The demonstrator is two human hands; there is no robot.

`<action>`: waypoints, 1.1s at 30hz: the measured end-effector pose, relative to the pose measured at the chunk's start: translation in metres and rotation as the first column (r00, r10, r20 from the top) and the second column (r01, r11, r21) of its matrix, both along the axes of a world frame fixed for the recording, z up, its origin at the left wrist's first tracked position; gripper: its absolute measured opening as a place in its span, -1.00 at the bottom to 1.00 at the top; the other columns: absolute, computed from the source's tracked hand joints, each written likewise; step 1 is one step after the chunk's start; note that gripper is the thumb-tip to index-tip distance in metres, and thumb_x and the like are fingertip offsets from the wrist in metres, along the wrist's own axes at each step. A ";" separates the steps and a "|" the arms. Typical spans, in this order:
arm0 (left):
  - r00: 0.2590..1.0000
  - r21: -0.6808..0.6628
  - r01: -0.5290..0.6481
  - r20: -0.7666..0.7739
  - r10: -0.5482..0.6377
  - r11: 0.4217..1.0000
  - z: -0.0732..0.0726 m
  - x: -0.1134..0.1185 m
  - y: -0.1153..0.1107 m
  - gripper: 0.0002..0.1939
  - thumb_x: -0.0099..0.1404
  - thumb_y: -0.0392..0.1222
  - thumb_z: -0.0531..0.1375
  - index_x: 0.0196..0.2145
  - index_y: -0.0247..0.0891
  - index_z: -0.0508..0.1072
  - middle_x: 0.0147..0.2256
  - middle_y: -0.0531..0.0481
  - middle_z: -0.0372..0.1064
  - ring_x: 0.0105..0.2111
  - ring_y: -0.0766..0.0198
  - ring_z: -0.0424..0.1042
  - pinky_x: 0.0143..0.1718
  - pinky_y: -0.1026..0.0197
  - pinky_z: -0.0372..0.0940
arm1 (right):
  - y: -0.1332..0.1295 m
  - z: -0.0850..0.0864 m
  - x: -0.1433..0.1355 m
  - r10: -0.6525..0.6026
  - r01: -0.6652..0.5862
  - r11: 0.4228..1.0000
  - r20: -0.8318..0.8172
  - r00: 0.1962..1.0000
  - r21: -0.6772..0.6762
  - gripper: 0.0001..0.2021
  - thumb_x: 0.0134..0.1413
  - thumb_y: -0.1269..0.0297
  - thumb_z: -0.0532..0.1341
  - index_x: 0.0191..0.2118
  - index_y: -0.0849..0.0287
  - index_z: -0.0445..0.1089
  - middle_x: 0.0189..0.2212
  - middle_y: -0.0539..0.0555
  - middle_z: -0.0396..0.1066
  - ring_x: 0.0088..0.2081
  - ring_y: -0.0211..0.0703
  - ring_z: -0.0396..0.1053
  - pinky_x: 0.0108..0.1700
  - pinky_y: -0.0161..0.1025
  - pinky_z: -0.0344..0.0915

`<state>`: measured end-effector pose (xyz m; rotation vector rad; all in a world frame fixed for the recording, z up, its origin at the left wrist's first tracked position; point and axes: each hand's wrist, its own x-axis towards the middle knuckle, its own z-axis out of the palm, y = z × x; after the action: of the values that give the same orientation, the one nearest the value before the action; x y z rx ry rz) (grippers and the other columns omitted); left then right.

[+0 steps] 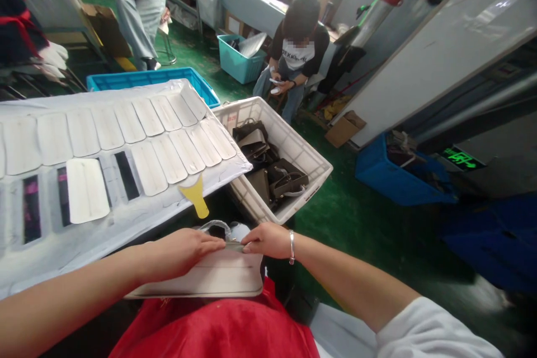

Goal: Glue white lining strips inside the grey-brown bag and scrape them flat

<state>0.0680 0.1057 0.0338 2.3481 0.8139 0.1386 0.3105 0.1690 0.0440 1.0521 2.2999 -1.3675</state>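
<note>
A cream-white handbag [210,277] lies in front of my red apron. Clear wrap covers its raised handle [218,226]. My left hand [184,254] rests on the bag's upper part, its fingers stretched out toward the top edge; its thumb is hidden. At that edge, my right hand [266,240], with a bracelet at the wrist, pinches the bag beside a greyish strip [235,246]. The two hands' fingertips almost meet. Just beyond the handle, a yellow flat piece [196,197] sticks out at the table's edge.
White rounded panels [149,168] lie in rows on a paper-covered table [138,222] at left. A white crate [312,176] holds several dark bags. A seated person [300,53] holds a phone; another person [140,5] stands behind. Blue bins [390,176] stand at right.
</note>
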 end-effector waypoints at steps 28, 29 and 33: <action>0.989 0.013 -0.074 0.128 0.072 0.997 -0.014 -0.064 -0.016 -0.46 0.26 -0.43 -0.01 0.17 -0.14 0.18 0.09 -0.07 0.28 0.01 0.21 0.35 0.04 0.24 0.24 | -0.004 -0.025 -0.079 0.120 -0.149 0.975 -0.179 0.977 -0.162 -0.63 0.17 0.13 0.08 0.05 0.10 0.35 -0.08 0.05 0.43 -0.09 -0.14 0.37 -0.06 -0.33 0.23; 0.988 0.004 -0.085 0.134 0.083 0.996 -0.013 -0.068 -0.016 -0.47 0.26 -0.44 0.00 0.17 -0.14 0.20 0.09 -0.06 0.28 0.01 0.22 0.35 0.04 0.25 0.24 | -0.004 -0.023 -0.083 0.126 -0.155 0.974 -0.176 0.976 -0.164 -0.63 0.17 0.14 0.08 0.06 0.11 0.35 -0.08 0.06 0.42 -0.09 -0.14 0.37 -0.06 -0.33 0.23; 0.984 -0.101 -0.118 0.123 0.130 0.988 -0.001 -0.077 -0.014 -0.55 0.27 -0.39 0.02 0.08 -0.09 0.32 0.03 -0.01 0.35 -0.05 0.25 0.40 0.00 0.29 0.27 | -0.003 -0.016 -0.098 0.121 -0.144 0.974 -0.139 0.983 -0.174 -0.63 0.17 0.18 0.10 0.06 0.13 0.35 -0.10 0.07 0.44 -0.11 -0.14 0.38 -0.05 -0.33 0.23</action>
<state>-0.0091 0.0921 0.0332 2.1767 0.8835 0.2957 0.2126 0.1659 0.0283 0.7613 2.2323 -1.5970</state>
